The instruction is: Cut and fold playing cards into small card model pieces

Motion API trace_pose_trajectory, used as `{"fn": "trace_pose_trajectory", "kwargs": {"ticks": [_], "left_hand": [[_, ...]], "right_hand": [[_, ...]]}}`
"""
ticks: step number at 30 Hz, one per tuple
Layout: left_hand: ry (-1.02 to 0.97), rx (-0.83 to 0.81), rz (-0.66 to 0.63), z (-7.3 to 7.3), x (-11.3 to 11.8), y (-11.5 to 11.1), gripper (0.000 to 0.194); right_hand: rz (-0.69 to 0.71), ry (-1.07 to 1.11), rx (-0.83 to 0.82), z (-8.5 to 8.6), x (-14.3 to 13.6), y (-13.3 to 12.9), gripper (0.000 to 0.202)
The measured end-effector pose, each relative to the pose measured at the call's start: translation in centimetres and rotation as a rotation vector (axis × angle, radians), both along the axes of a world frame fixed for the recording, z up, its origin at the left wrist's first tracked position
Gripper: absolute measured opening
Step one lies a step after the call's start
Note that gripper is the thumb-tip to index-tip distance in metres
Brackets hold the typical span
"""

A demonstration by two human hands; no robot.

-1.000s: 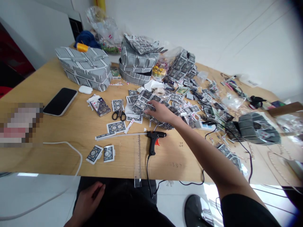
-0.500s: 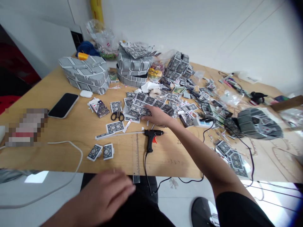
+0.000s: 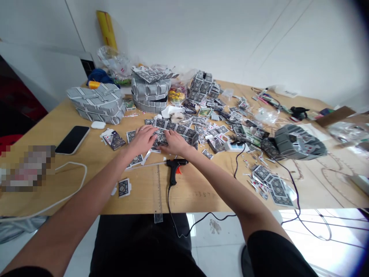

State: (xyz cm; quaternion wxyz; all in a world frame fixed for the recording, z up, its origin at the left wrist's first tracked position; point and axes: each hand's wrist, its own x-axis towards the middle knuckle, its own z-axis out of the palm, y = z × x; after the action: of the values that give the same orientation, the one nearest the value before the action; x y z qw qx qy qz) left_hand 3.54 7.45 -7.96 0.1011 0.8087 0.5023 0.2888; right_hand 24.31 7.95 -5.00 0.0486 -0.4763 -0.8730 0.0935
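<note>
Both my hands are at the near left part of an open, box-like piece made of joined playing cards [image 3: 188,132]. My left hand [image 3: 142,139] has its fingers on the left end of the piece. My right hand [image 3: 174,143] grips its near side, thumb toward the left hand; the fingertips are partly hidden. Loose cards lie under and around the piece. Just in front rests a black hot glue gun [image 3: 173,171] with a red trigger. A clear ruler [image 3: 158,196] sticks out over the table's front edge. One folded card [image 3: 123,188] lies near my left forearm.
A phone [image 3: 72,140], an earbud case [image 3: 98,125] and a card pack [image 3: 114,139] lie to the left. Grey bags [image 3: 96,104] stand behind. Scattered cards, a power strip [image 3: 236,145] and a card-filled grey container [image 3: 300,142] are at the right, with the gun's cord trailing nearby.
My left hand has come up from the near edge to the card piece, now covering the scissors. My right hand stays at the piece. The camera view has shifted.
</note>
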Motion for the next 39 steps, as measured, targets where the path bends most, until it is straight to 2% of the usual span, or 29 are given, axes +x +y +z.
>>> {"fn": "trace_pose_trajectory", "kwargs": {"ticks": [5, 11, 20, 26, 31, 35, 37, 39], "left_hand": [[0.016, -0.021, -0.055, -0.7, -1.2, 0.6, 0.037], [-0.040, -0.039, -0.053, -0.9, -1.1, 0.8, 0.034], [-0.058, -0.062, -0.005, -0.6, -0.5, 0.4, 0.029], [-0.123, 0.004, 0.078, -0.2, 0.3, -0.9, 0.031], [-0.230, 0.077, 0.128, 0.7, -0.3, -4.6, 0.025], [-0.336, 0.118, 0.211, 0.9, -2.7, -10.3, 0.019], [-0.386, 0.123, 0.295, 0.6, -4.2, -13.6, 0.019], [-0.421, 0.118, 0.382, 0.0, -5.6, -16.7, 0.019]], "right_hand": [[0.001, -0.005, 0.007, -1.1, -0.4, 0.1, 0.066], [-0.014, -0.030, -0.009, -1.7, -0.5, 0.2, 0.059], [-0.019, -0.064, -0.003, -1.5, -0.6, 0.3, 0.050], [-0.003, -0.108, 0.039, -1.2, -0.8, 0.3, 0.049], [-0.006, -0.139, 0.082, -0.7, -0.5, -0.5, 0.061], [0.006, -0.048, 0.226, 0.8, 0.3, -2.6, 0.084], [0.041, 0.063, 0.293, 1.8, 0.4, -4.3, 0.077], [0.116, 0.156, 0.287, 2.5, 0.0, -6.5, 0.064]]}}
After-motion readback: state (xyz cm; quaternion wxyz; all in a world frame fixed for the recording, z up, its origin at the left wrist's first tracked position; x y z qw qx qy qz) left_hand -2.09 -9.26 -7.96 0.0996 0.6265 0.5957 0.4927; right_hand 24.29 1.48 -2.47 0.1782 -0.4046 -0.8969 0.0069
